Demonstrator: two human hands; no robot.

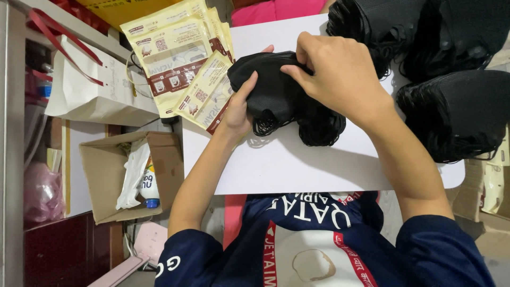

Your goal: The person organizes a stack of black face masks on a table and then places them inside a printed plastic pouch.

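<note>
Both hands hold a black mask [276,87]: left hand [238,109] cups it, right fingers [303,64] pinch its top edge (best kept flat on the worktop [276,165]).

Masks [276,95] on the board [297,165] between both hands — pouches [180,58] left, mask piles [457,117] right, box [106,175] below-left.

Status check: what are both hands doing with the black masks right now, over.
Left hand grips a small stack of black masks from below. Right hand pinches its top. Tan pouches lie beside the left hand; more mask piles right of the white board.
</note>
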